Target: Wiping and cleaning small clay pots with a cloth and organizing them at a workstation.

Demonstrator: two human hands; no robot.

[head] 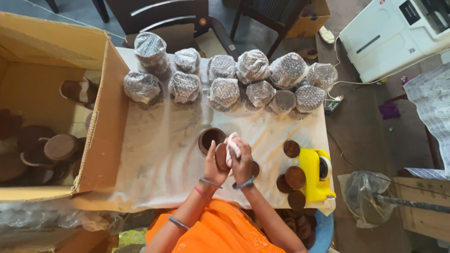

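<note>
At the left edge of the frame stands a big open box (101,136), and inside it lie dark brown round cups (61,146), some with a lid on. Along the upper middle of the frame, on the table (154,154) with its pale cover, sits a row of bundles (224,91) already wrapped in bubble film.

In the lower middle, the two hands are close together and touching. The left hand (214,161) is closed around a brown lid (221,155) and holds it upright, its flat face toward the right hand (240,161). The right hand presses a white cloth (233,146) against that face. Just above and left of the hands, an open cup (210,138) stands alone on the table.

I judge that the step in hand is wiping the lid. To do it well, the left hand should grip only the rim, so the whole face is free, and turn the lid little by little while the cloth rubs in circles. The edge needs attention too, because dust can sit there.

To the right, more brown lids (295,177) lie flat on the table, one of them (291,148) a little higher. Beside them is a yellow tape dispenser (315,174). At the lower right, a clear bag (363,189) lies on the floor.
</note>
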